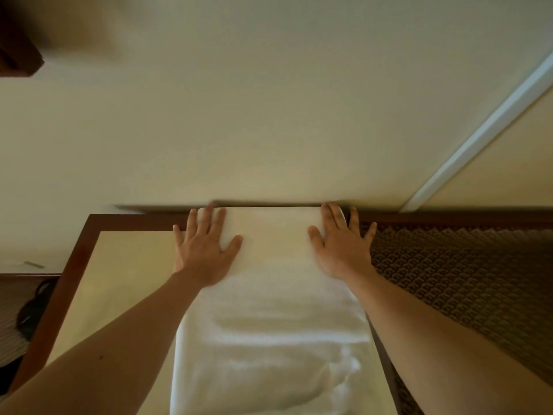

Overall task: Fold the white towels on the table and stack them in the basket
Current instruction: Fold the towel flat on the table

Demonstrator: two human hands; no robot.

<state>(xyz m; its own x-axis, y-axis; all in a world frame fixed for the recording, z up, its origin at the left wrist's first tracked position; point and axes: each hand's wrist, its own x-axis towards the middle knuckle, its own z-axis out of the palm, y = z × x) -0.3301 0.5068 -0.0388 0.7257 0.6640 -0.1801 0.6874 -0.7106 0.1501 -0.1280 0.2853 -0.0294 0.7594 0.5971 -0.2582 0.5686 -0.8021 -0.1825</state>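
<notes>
On the table [125,265], against the wall, a left hand [203,250] and right hand [341,247] are pressing flat, fingers spread, on the towel's [269,339] far end. Being soft and limp, it is probably asking for a pinch at its corners.

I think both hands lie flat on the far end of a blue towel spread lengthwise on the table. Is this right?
Not quite: the towel is white, not blue, as the head view shows. The rest holds: the left hand and the right hand lie flat with straight fingers on its far end, and it is spread lengthwise on the table.
</notes>
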